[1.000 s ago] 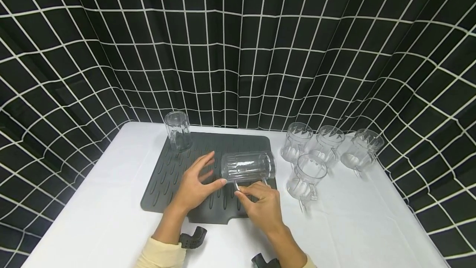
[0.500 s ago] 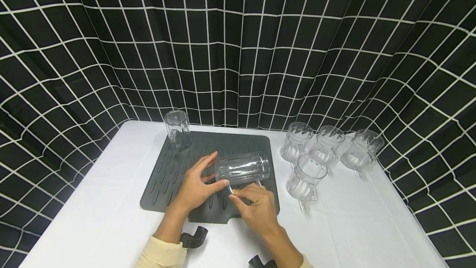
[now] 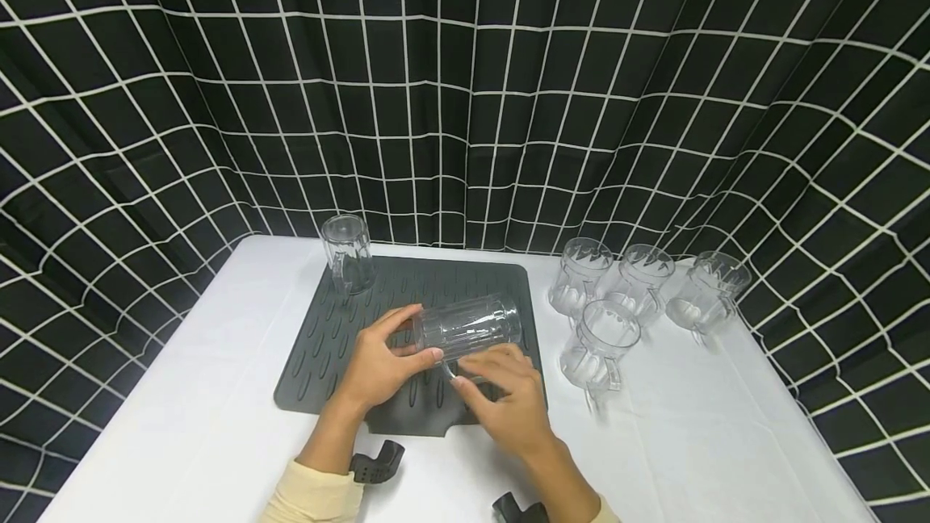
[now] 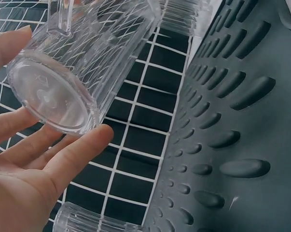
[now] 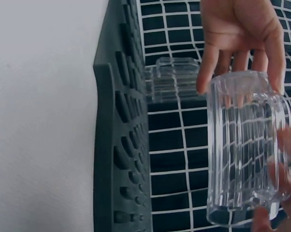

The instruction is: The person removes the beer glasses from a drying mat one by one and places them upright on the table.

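Note:
A clear glass mug (image 3: 468,325) lies on its side in the air over a dark grey drying mat (image 3: 327,394), its handle toward the person. My left hand (image 3: 378,361) holds the base end between thumb and fingers; the left wrist view shows the round base (image 4: 51,94) with fingertips at its edge. At the handle, my right hand (image 3: 508,398) keeps its thumb on the near part while the fingers curl over the handle. From the right wrist, the mug's ribbed wall (image 5: 242,145) shows, with right-hand fingers partly behind the clear handle.
Another glass mug (image 3: 349,257) stands at the mat's far left corner. Several clear mugs (image 3: 599,337) stand upright on the white table (image 3: 712,426) to the right. Behind rises a black curtain (image 3: 465,103) with a white grid.
The mug has shifted left until its base end sits in the left hand, and it is tilted slightly more. The right hand moved left with it, and its fingers have shifted along the handle.

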`<control>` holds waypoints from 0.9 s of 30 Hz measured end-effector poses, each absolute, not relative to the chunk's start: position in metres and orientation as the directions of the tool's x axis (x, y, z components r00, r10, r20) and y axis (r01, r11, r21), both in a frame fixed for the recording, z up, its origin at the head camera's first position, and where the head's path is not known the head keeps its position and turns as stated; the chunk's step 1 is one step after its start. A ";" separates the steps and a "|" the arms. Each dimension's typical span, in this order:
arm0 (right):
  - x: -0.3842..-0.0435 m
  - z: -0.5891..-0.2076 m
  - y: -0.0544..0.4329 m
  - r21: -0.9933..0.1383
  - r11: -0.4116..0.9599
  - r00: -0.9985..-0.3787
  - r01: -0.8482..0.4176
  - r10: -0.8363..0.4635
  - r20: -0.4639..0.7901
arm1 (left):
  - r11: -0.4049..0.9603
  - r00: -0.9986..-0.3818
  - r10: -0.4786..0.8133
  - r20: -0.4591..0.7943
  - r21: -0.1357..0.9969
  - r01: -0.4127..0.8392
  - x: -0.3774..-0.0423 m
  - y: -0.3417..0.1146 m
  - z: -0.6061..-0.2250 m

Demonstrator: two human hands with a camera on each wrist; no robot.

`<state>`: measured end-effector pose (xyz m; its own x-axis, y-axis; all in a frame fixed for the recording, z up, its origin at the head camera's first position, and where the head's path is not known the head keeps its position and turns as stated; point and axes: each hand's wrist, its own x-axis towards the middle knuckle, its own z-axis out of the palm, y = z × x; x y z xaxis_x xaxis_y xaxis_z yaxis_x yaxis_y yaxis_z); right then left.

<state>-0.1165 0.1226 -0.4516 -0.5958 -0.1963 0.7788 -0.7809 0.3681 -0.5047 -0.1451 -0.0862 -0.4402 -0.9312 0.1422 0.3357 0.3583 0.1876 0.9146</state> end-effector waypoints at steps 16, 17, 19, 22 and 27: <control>-0.115 -0.450 0.123 -0.958 0.250 -0.962 -0.141 0.193 0.192 | 0.061 -0.919 0.046 0.391 0.917 0.393 -0.146 -0.084 -0.442; -0.115 -0.450 0.122 -0.961 0.238 -0.964 -0.143 0.185 0.190 | 0.048 -0.921 0.051 0.386 0.920 0.388 -0.146 -0.083 -0.442; -0.114 -0.449 0.120 -0.965 0.204 -0.963 -0.164 0.180 0.201 | 0.024 -0.926 0.065 0.372 0.927 0.374 -0.146 -0.082 -0.441; -0.112 -0.447 0.120 -0.968 0.138 -0.955 -0.207 0.187 0.231 | 0.016 -0.930 0.094 0.357 0.933 0.360 -0.146 -0.081 -0.441; -0.111 -0.443 0.121 -0.969 -0.032 -0.960 -0.245 0.146 0.238 | 0.040 -0.932 0.134 0.338 0.938 0.346 -0.146 -0.080 -0.443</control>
<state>-0.1109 0.1213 -0.4425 -0.9603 0.1455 0.2382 -0.2452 -0.0322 -0.9689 -0.1455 -0.0804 -0.4430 -0.9317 0.1339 0.3377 0.3455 0.0400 0.9376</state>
